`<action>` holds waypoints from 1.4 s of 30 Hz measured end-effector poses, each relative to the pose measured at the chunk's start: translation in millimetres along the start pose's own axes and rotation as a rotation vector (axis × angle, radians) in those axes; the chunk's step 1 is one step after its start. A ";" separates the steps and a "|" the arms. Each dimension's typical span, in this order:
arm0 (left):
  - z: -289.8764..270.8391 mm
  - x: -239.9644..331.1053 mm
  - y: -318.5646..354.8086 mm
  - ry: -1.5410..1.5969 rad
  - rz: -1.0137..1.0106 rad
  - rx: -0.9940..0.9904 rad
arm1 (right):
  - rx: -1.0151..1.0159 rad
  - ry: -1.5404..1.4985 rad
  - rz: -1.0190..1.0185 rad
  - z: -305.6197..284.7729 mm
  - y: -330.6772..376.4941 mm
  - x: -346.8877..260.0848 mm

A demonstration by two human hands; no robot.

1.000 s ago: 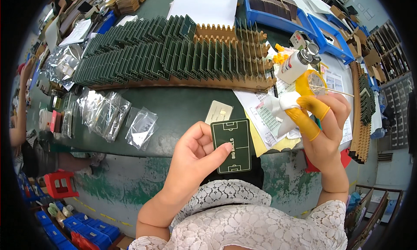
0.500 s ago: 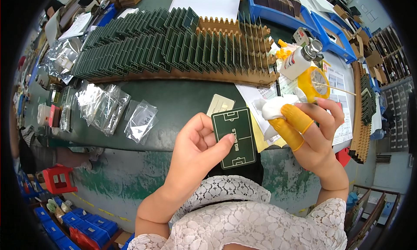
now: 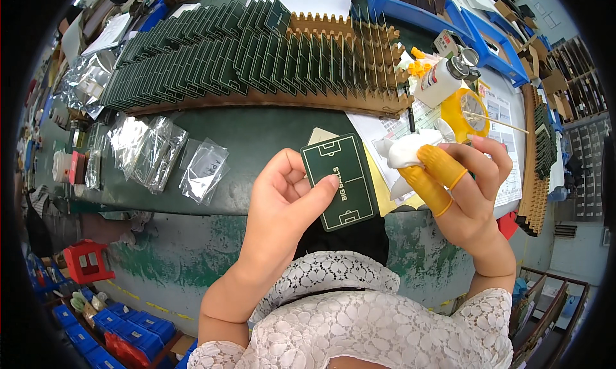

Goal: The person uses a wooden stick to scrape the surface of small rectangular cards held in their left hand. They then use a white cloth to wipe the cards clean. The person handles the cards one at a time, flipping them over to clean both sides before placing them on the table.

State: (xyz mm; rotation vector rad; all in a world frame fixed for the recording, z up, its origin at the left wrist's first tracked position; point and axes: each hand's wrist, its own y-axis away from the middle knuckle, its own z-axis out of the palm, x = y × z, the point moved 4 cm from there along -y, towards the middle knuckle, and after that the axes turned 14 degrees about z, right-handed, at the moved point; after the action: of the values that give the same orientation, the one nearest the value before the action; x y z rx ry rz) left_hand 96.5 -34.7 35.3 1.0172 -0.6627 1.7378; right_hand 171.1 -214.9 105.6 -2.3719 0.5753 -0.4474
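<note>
We see L hand (image 3: pixel 279 196) pinching green card (image 3: pixel 350 199) near table (image 3: pixel 256 131) edge; R hand (image 3: pixel 471 199) pinching white cloth (image 3: pixel 405 152), narrow gap betw.

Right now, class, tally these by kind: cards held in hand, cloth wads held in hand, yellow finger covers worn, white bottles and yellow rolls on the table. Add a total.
Green card, in the left hand: 1
White cloth wad, in the right hand: 1
Yellow finger covers: 2
White bottle: 1
Yellow roll: 1
Total: 6
</note>
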 end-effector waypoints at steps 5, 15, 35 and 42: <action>-2.0 1.2 -0.3 -0.001 0.002 0.002 | -0.023 -0.014 -0.012 -1.2 4.5 -3.6; 0.7 2.1 0.5 -0.011 0.032 -0.001 | -0.019 -0.057 0.007 -2.3 5.4 -7.6; 7.1 -2.0 6.8 -0.012 0.028 -0.046 | -0.016 -0.072 -0.025 14.1 -9.6 -6.9; 7.3 1.5 6.3 -0.004 0.062 -0.026 | 0.000 -0.069 -0.031 16.1 -1.0 -8.7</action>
State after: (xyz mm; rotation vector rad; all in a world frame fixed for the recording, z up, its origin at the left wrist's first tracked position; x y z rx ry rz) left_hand 92.8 -42.1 40.4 0.9920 -0.7242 1.7764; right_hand 171.3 -201.6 93.1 -2.3886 0.5076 -0.3779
